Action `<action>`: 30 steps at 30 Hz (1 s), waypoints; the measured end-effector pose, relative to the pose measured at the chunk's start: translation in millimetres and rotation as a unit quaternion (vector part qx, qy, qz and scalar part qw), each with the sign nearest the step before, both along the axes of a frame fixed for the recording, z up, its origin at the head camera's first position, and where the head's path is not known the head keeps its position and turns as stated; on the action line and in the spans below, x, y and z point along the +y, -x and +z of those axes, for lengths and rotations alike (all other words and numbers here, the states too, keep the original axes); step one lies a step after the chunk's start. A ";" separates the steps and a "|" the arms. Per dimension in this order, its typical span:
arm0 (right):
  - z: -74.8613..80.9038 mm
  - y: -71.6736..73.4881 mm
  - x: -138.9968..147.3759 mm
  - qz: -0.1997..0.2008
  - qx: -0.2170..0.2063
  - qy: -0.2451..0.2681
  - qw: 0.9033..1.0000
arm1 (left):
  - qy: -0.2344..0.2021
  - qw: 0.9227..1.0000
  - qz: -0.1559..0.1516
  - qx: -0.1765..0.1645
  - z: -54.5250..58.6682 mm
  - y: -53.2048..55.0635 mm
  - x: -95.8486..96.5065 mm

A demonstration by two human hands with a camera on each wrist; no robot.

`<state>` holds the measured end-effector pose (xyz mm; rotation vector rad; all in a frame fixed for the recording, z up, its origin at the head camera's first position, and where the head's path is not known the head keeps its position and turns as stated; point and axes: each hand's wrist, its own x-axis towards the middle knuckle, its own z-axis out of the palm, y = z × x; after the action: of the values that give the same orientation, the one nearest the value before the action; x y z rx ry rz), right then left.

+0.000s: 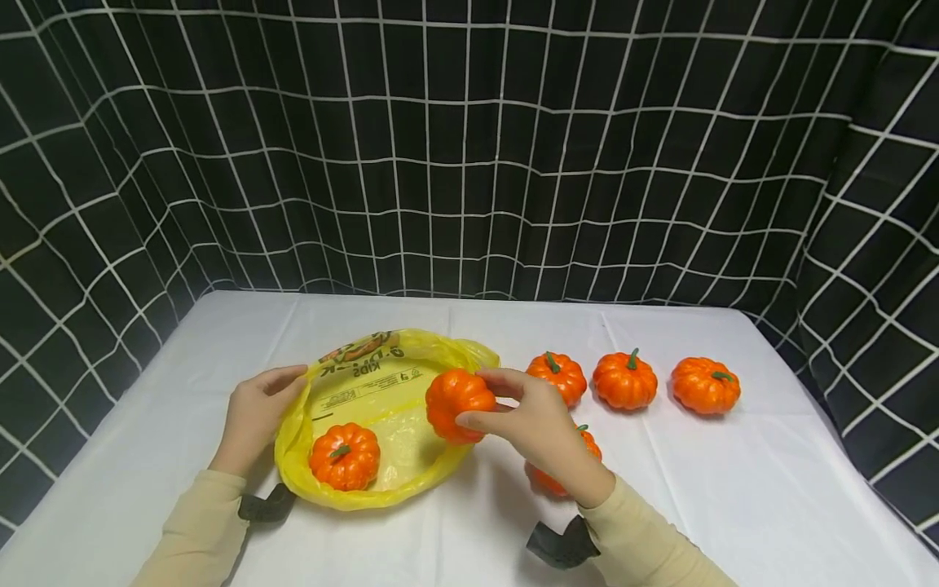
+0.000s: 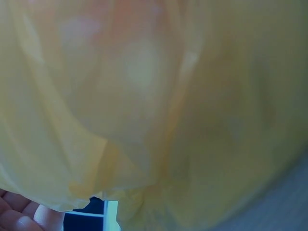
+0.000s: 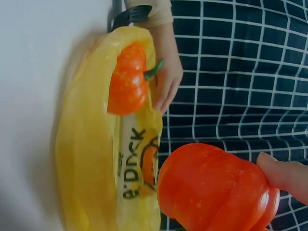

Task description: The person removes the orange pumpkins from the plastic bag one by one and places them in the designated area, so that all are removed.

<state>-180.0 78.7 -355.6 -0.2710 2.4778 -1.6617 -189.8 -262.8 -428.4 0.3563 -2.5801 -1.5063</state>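
Note:
A yellow plastic bag (image 1: 396, 487) with dark print stands on the white table, its mouth spread wide. Inside it, at the near left, lies a small orange toy pumpkin (image 1: 345, 456) with a green stem. My left hand (image 1: 253, 412) holds the bag's left rim, its fingertips partly hidden by the plastic. In the left wrist view the bag (image 2: 144, 120) fills most of the picture. Over the bag's right side, my right hand (image 1: 539, 420) grips another toy pumpkin (image 1: 456, 403) between thumb and fingers; this pumpkin (image 3: 216, 187) looms large in the right wrist view.
Right of the bag, three toy pumpkins form a back row: left (image 1: 559, 377), middle (image 1: 625, 380) and right (image 1: 706, 386). Another pumpkin (image 1: 546, 481) sits nearer, partly hidden by my right hand and wrist. A black cloth with white grid lines (image 1: 469, 163) surrounds the table (image 1: 778, 505).

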 end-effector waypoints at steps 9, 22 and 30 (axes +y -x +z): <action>11.7 -12.7 46.5 -0.020 0.021 -0.041 0.999 | 0.001 1.000 0.004 0.001 1.0 0.1 0.2; 11.2 -30.7 107.3 -0.086 0.063 -0.078 0.991 | 0.008 1.000 0.005 0.005 -0.3 -0.2 1.7; 4.3 -37.9 136.5 -0.119 0.030 -0.096 0.988 | 0.007 1.000 0.003 0.006 -0.8 -1.2 2.5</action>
<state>-142.1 215.2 -351.3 -0.0013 2.7848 -1.4960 -188.6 -260.3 -429.2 0.3529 -2.5771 -1.4832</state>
